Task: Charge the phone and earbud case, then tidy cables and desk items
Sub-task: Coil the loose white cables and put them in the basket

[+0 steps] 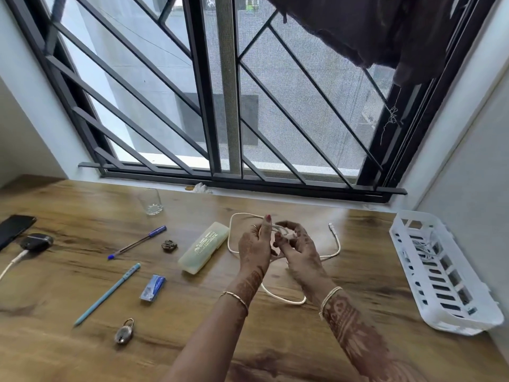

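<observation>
Both my hands are raised over the middle of the wooden desk (82, 340), holding a white cable (336, 245). My left hand (254, 245) pinches part of it; my right hand (298, 249) grips a bunched section. Loose loops of the cable trail on the desk around and below my hands, and its plug end lies free to the right. At the far left, a dark phone (15, 228) lies by the desk edge. Beside it sits a dark earbud case (37, 242) with a second white cable (12, 264) running to it.
A white slotted basket (440, 274) with white cables inside stands at the right. Left of my hands lie a pale box (203, 247), two pens (137, 242) (108, 293), a small blue pack (153, 287), a padlock (124, 331), a small brown item (169, 245) and a glass (150, 201).
</observation>
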### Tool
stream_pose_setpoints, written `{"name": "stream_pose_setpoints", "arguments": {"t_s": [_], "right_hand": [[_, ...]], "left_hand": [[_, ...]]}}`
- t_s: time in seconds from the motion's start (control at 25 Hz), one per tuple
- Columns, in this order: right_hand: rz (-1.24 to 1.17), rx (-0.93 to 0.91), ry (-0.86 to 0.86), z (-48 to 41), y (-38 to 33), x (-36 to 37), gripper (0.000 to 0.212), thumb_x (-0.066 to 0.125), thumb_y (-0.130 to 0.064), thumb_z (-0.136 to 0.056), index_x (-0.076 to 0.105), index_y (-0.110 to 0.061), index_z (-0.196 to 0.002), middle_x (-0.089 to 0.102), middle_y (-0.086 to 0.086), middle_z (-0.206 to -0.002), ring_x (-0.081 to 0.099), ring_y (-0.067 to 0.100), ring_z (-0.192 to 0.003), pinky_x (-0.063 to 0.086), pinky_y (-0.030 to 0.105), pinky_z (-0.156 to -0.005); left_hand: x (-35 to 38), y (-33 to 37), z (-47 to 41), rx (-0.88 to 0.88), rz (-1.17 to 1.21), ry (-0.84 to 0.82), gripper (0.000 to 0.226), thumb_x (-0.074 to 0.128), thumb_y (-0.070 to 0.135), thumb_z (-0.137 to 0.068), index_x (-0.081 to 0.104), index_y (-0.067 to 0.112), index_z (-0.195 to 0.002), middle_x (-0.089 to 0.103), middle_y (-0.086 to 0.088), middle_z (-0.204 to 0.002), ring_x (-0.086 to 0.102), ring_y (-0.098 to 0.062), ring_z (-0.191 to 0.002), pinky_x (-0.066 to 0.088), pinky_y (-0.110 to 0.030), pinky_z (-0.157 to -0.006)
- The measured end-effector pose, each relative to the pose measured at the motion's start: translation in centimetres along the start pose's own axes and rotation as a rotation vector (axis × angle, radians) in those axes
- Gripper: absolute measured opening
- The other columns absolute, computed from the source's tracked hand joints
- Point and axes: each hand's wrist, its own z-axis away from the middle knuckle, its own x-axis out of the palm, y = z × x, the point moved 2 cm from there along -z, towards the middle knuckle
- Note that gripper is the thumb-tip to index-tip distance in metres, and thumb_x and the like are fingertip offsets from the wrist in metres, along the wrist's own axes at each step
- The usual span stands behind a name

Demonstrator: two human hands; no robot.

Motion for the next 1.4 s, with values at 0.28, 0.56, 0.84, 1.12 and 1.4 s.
{"name": "stream_pose_setpoints", "arguments": {"t_s": [0.28, 0.56, 0.84, 1.12, 1.4], "right_hand": [[0.165, -0.05, 0.065, -0.6, 0.8, -1.2, 0.006, 0.056, -0.021, -0.094, 0.062, -0.022, -0.095, 0.07, 0.002, -0.083, 0.065, 0.014, -0.078, 0.053, 0.04, -0.078], [-0.042, 0.091, 0.224, -1.3, 1.0, -1.1, 0.011, 0.054, -0.023, -0.095, 0.055, -0.011, -0.093, 0.066, 0.015, -0.088, 0.059, 0.021, -0.075, 0.051, 0.04, -0.076], [0.015, 0.089, 0.379, -1.7, 0.2, -2.0, 0.026, 0.054, -0.019, -0.095, 0.043, -0.03, -0.116, 0.067, 0.011, -0.079, 0.059, 0.018, -0.067, 0.046, 0.028, -0.066], [0.202, 0.046, 0.231, -1.0, 2.0, -1.4, 0.024, 0.059, -0.045, -0.086, 0.061, -0.027, -0.103, 0.07, 0.006, -0.094, 0.067, 0.023, -0.081, 0.055, 0.048, -0.084], [0.615, 0.058, 0.121, -1.1, 1.1, -1.3, 0.041, 0.049, -0.033, -0.096, 0.051, -0.021, -0.136, 0.05, 0.006, -0.11, 0.055, 0.014, -0.092, 0.038, 0.017, -0.089]], "left_hand": [[-1.2, -0.6, -0.4, 0.229, -0.15, -0.163, 0.02, 0.065, 0.031, -0.088, 0.069, 0.014, -0.098, 0.072, 0.003, -0.085, 0.068, -0.005, -0.076, 0.054, -0.026, -0.072], [-1.1, -0.7, -0.2, 0.358, -0.275, -0.18, 0.012, 0.065, 0.026, -0.089, 0.069, 0.016, -0.088, 0.063, 0.015, -0.069, 0.057, 0.004, -0.062, 0.045, -0.015, -0.063], [-0.2, -1.1, 0.2, 0.415, -0.318, -0.174, 0.016, 0.057, 0.023, -0.093, 0.065, 0.012, -0.102, 0.072, -0.001, -0.088, 0.065, -0.012, -0.076, 0.054, -0.031, -0.071], [0.1, -0.1, 0.0, 0.413, -0.297, -0.055, 0.015, 0.055, 0.008, -0.092, 0.065, 0.019, -0.09, 0.061, 0.011, -0.074, 0.062, -0.012, -0.068, 0.052, -0.022, -0.066], [0.3, -0.4, -0.2, 0.373, -0.243, -0.032, 0.01, 0.056, 0.011, -0.093, 0.066, 0.013, -0.095, 0.064, 0.005, -0.075, 0.064, -0.016, -0.068, 0.054, -0.031, -0.067]]}}
